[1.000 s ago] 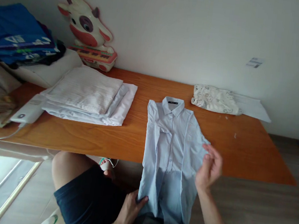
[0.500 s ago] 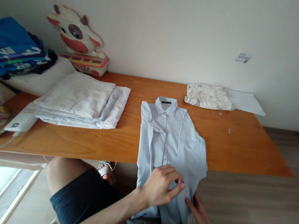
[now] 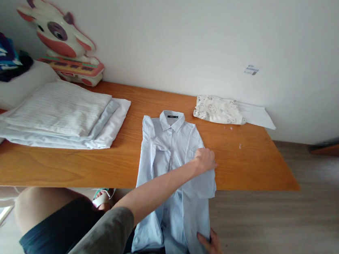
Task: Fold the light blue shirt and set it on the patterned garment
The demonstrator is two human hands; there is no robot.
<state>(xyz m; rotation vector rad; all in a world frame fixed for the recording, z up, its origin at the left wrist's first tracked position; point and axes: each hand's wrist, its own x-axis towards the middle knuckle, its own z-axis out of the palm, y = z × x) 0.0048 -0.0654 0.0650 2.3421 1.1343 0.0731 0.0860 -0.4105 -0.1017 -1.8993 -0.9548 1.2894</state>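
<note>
Pale blue shirt (image 3: pixel 169 151) on orange-brown wooden table (image 3: pixel 251 161) (white pinstriped folded stack (image 3: pixel 61 108), red-and-white cow toy (image 3: pixel 57 36)).

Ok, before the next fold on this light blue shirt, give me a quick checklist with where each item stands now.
1. Collar end of the shirt flat on the table: ok.
2. Left hand on the shirt's right edge, about where the table ends: ok, though whether it pinches or only presses, cannot tell.
3. Right hand at the lower right hem: ok, fingers touch the cloth; grip cannot tell.
4. Whole shirt on the table: not ok, the lower half hangs over the front edge toward the lap.
5. Side panels folded in evenly: not ok, the right one flares out.
6. Stack of folded clothes apart from the shirt: ok.
</note>
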